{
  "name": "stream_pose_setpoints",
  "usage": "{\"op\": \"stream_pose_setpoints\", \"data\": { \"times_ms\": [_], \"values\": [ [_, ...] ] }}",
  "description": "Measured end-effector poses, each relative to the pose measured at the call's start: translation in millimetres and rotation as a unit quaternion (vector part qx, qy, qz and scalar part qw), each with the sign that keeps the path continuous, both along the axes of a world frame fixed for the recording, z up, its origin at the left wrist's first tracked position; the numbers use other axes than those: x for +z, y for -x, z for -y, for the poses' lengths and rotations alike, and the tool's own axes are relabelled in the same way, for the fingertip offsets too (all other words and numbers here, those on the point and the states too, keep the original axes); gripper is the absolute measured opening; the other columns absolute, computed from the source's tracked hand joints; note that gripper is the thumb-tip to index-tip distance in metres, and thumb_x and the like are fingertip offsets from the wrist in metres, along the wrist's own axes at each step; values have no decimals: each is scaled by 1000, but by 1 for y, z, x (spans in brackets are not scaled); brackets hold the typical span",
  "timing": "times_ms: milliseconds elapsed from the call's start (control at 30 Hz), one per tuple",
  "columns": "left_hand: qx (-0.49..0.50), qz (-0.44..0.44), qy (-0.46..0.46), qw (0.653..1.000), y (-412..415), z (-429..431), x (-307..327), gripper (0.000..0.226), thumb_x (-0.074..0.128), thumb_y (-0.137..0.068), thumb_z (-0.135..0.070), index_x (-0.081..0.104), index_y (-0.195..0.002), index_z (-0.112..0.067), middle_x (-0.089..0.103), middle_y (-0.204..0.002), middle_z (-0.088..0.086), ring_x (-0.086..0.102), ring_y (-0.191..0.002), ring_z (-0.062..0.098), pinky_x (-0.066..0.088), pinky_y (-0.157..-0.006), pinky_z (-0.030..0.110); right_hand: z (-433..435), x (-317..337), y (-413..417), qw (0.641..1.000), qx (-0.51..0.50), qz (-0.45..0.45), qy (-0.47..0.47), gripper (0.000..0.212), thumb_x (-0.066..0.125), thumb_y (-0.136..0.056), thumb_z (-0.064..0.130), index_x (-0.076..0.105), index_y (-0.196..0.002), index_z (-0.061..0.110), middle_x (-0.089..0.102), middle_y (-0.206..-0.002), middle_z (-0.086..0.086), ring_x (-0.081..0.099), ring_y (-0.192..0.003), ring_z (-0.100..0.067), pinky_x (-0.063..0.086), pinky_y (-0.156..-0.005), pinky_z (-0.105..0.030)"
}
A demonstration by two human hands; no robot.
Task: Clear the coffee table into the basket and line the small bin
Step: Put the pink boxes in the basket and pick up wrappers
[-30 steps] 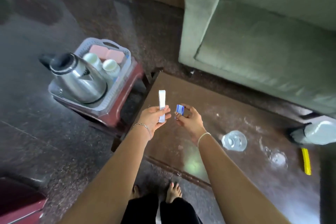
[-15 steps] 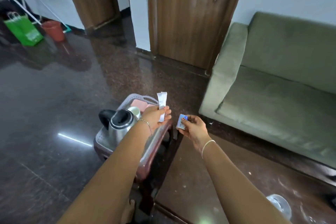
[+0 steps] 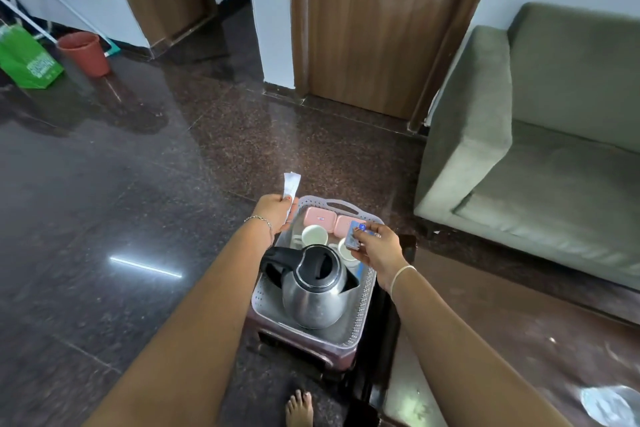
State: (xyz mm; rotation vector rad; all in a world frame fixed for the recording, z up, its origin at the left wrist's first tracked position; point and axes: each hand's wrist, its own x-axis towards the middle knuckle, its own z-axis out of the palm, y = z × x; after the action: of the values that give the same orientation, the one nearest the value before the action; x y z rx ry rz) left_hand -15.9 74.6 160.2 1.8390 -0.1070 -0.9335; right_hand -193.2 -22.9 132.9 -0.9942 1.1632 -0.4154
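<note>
My left hand (image 3: 275, 215) grips a long white sachet (image 3: 290, 185) that sticks up above the far left corner of the pale plastic basket (image 3: 363, 308). My right hand (image 3: 375, 246) pinches a small blue packet (image 3: 354, 238) over the basket's far right part, above a white cup. The basket sits on a low reddish stool (image 3: 304, 347) and holds a steel kettle (image 3: 313, 291), two white cups (image 3: 314, 236) and two pink boxes (image 3: 318, 219). The brown coffee table (image 3: 519, 357) lies at the lower right with a clear lid (image 3: 604, 404) on it.
A green sofa (image 3: 540, 163) stands at the right behind the coffee table. A wooden door (image 3: 374, 28) is straight ahead. A red bucket (image 3: 85, 52) and a green bag (image 3: 27, 61) stand far left on the dark polished floor. My bare foot (image 3: 299, 407) is below the stool.
My view has swung up from the coffee table towards the stool. Both hands have carried the sachet and the blue packet over to the basket.
</note>
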Motion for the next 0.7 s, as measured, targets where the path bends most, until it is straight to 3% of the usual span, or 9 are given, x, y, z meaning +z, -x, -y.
{"op": "stream_pose_setpoints", "data": {
  "times_ms": [100, 167, 233, 300, 400, 500, 600, 700],
  "values": [
    [-24, 46, -74, 996, -24, -4, -24, 29, 49, -98, -17, 71, -112, -4, 67, -103, 12, 55, -86, 24, 48, -77, 32, 0, -11, -19, 1000, 8, -30, 2, 15, 66, -88, 5, 56, -97, 11, 63, -94, -17, 61, -75, -24, 55, -63, -29],
    [-41, 71, -104, 991, -32, -2, -39, 29, 52, -96, -18, 71, -112, -4, 69, -111, 16, 59, -85, 27, 48, -78, 34, 2, -18, -27, 999, 9, -43, 2, 14, 67, -88, 5, 56, -93, 13, 62, -90, -16, 59, -71, -22, 54, -60, -26],
    [-68, 91, -128, 985, -39, 3, -53, 28, 56, -94, -18, 72, -109, 0, 69, -110, 21, 55, -79, 23, 44, -73, 30, 8, -26, -37, 999, 7, -51, 0, 14, 67, -88, 6, 57, -94, 13, 61, -89, -17, 58, -67, -21, 52, -57, -24],
    [-114, 114, -162, 974, -45, 9, -68, 25, 59, -92, -18, 72, -103, -1, 70, -107, 20, 57, -81, 24, 47, -78, 32, 16, -36, -45, 998, 2, -56, -3, 14, 66, -89, 5, 57, -98, 11, 61, -90, -18, 57, -66, -21, 51, -57, -25],
    [-167, 152, -237, 945, -51, 15, -82, 10, 64, -87, -20, 74, -87, -20, 69, -94, 9, 62, -87, 28, 50, -80, 32, 27, -49, -53, 998, -4, -70, -6, 15, 66, -88, 6, 57, -100, 10, 64, -90, -16, 60, -69, -21, 52, -59, -26],
    [-185, 165, -272, 930, -58, 25, -98, 17, 66, -85, -18, 62, -69, -21, 67, -88, 6, 62, -84, 28, 49, -73, 33, 39, -61, -57, 996, -10, -84, -10, 15, 68, -87, 8, 58, -98, 12, 67, -84, -10, 63, -63, -16, 53, -60, -24],
    [-193, 171, -286, 923, -63, 39, -110, 10, 67, -86, -25, 67, -81, -16, 71, -102, 11, 64, -91, 31, 46, -72, 32, 48, -76, -56, 994, -21, -102, -11, 16, 70, -86, 9, 59, -96, 14, 67, -78, -4, 62, -58, -11, 54, -56, -20],
    [-191, 179, -298, 918, -66, 47, -119, 20, 67, -86, -26, 70, -100, -12, 69, -111, 13, 64, -102, 33, 47, -76, 34, 54, -88, -53, 993, -31, -109, -17, 15, 70, -86, 9, 59, -94, 15, 65, -84, -9, 60, -60, -13, 54, -55, -20]
  ]
}}
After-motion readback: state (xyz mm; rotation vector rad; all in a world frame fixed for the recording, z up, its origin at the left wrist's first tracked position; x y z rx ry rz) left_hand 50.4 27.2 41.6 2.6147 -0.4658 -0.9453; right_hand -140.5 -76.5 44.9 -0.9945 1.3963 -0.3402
